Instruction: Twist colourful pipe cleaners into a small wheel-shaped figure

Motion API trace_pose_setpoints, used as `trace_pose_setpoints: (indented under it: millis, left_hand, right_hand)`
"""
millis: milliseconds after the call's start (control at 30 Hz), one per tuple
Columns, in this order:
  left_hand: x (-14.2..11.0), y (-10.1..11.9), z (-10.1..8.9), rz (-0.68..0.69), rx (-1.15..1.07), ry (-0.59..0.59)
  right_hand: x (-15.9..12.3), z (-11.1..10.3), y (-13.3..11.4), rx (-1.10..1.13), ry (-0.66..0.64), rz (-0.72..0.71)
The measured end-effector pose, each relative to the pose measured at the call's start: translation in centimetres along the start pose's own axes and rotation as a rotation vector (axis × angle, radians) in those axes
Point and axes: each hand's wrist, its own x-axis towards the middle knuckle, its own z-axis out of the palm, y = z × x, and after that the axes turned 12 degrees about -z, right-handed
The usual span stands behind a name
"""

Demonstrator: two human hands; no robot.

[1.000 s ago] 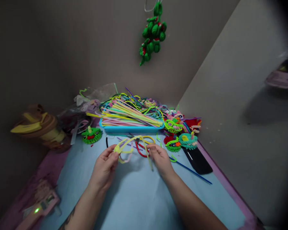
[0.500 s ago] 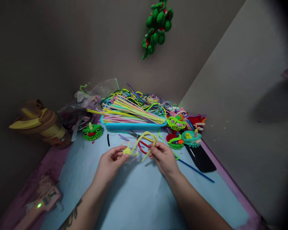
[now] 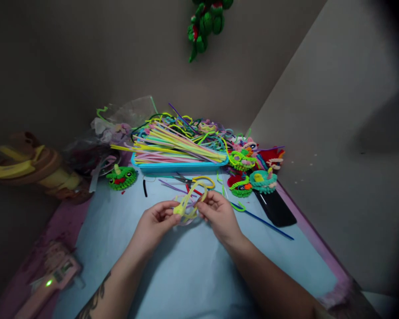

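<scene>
Between my hands, over the blue table cover, is a pipe cleaner piece in yellow with some pale lilac, bent into loops. My left hand pinches its knotted yellow end between thumb and fingers. On the other side, my right hand grips the free part of the yellow pipe cleaner, curled round in a loop. Just beyond my fingers lie scissors with yellow and red handles, partly covered by the piece. Purple pipe cleaners lie beside them.
A blue tray piled with colourful pipe cleaners stands at the back. Finished fuzzy figures sit on both sides, one a green figure. A black phone-like slab lies right, a lidded cup left, and a lit pink glue gun front left.
The yellow pipe cleaner's long free end has been curled back into a loop towards the knot. My right hand has moved closer to my left. The view has shifted slightly.
</scene>
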Motion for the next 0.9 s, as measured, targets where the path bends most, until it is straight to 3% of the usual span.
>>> trace_pose_setpoints:
  millis: [133, 333, 433, 700, 800, 900]
  left_hand:
    - [-0.03, -0.09, 0.07, 0.008, -0.008, -0.01]
    - [0.08, -0.38, 0.08, 0.003, -0.036, 0.002]
    - [0.16, -0.5, -0.03, -0.003, -0.046, 0.011]
    - [0.22, -0.48, -0.29, -0.026, -0.161, 0.053]
    - [0.23, -0.47, -0.31, -0.043, -0.208, 0.051]
    - [0.38, -0.53, -0.33, -0.021, -0.285, 0.084]
  right_hand:
    - [-0.36, 0.42, 0.0, -0.125, -0.048, -0.039]
    - [-0.8, 0.51, 0.69, -0.528, -0.099, -0.218]
    - [-0.82, 0.47, 0.78, -0.516, -0.135, -0.216]
    - [-0.48, 0.22, 0.08, -0.446, -0.078, -0.298]
    - [-0.42, -0.07, 0.19, -0.453, 0.025, -0.311]
    - [-0.85, -0.1, 0.08, -0.581, 0.025, -0.436]
